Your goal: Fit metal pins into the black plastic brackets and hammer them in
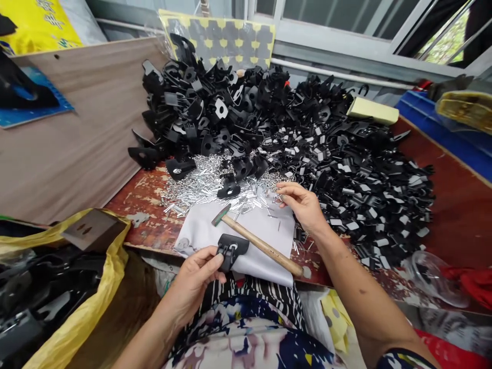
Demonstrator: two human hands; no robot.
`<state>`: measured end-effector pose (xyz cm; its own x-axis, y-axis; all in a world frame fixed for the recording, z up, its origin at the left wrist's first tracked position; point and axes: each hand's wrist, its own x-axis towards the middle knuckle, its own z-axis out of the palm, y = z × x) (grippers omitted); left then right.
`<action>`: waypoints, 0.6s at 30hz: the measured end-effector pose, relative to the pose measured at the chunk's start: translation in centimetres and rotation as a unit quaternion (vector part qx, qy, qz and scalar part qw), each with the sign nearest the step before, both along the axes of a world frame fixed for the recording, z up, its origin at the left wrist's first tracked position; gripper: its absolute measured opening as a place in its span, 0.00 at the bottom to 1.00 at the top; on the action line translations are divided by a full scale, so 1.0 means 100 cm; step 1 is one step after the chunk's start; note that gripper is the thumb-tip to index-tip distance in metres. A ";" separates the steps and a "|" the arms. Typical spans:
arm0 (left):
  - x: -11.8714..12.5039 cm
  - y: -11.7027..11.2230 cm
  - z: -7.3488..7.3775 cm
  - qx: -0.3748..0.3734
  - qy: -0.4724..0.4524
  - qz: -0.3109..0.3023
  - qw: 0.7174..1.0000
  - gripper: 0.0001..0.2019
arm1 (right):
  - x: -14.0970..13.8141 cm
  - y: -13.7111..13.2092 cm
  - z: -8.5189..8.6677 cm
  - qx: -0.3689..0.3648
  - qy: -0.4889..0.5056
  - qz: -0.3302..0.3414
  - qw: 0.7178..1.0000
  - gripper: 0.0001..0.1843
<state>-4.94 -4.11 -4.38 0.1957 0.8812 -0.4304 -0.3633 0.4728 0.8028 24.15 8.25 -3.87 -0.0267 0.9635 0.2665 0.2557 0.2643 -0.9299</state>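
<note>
My left hand (pixel 202 269) is closed on a black plastic clip (pixel 231 248), held between thumb and fingers just over the near edge of a white sheet (pixel 203 220). A hammer (pixel 257 241) with a wooden handle lies slantwise across that sheet, its small greenish head at the far left end. Beyond the sheet spreads a heap of thin metal pins (pixel 203 184) and small springs. At the right end of this heap is my right hand (pixel 303 207), thumb and fingers drawn together in a pinch. Whatever sits between those fingertips is too small to make out.
A tall pile of black plastic clip parts (pixel 215 113) stands at the back, and smaller black parts (pixel 369 189) cover the right side. At lower left is a yellow bag (pixel 115 256) of black parts. A wooden board (pixel 88 123) walls the left; a clear plastic bowl (pixel 434 277) stands right.
</note>
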 end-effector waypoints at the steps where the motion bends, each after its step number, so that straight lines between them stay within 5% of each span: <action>1: 0.000 0.000 -0.001 0.000 0.002 -0.004 1.000 0.18 | 0.003 -0.001 -0.001 -0.011 -0.011 -0.005 1.000 0.12; 8: 0.000 0.000 0.001 -0.006 -0.001 -0.004 1.000 0.18 | 0.030 -0.004 -0.016 0.003 -0.217 -0.093 0.972 0.20; 18: -0.002 0.000 0.003 -0.036 -0.003 0.005 0.999 0.18 | 0.020 -0.047 -0.009 0.067 -0.365 0.021 0.928 0.09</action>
